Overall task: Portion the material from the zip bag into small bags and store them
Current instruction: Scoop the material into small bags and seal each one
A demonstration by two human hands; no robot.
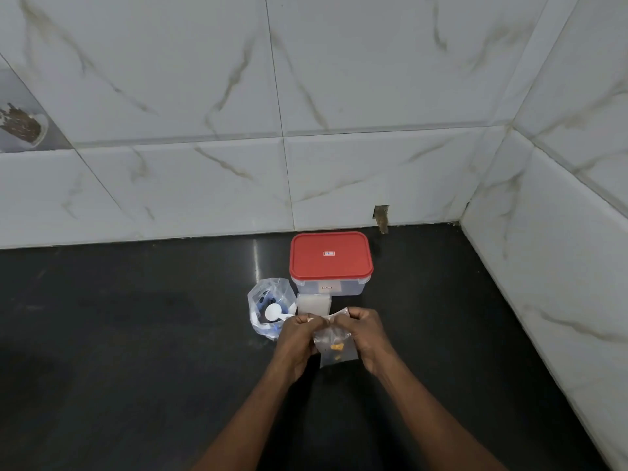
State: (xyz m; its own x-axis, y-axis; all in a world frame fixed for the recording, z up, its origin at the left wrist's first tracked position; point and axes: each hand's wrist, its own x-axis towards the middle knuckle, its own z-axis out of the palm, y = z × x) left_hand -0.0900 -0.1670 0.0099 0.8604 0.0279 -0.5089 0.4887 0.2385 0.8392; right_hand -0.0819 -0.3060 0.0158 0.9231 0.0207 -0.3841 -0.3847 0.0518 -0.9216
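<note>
Dark glossy counter [136,334] under marble-tiled walls, back right corner. Fingers of left hand [295,338] and right hand [365,329] pinched shut on top edge of small bag [334,350], held just above mid-counter; likely sealing or opening the strip. Thin clear film, limp, slippery; few yellow-brown bits inside, near weightless. Best held at the stiffer top strip, both corners. Just left: open zip bag [272,305] with white scoop [273,312]. Behind, near back edge: container with red lid [331,254], closed.

Both hands, left [299,334] and right [365,329], pinch closed, knuckles nearly touching.
</note>
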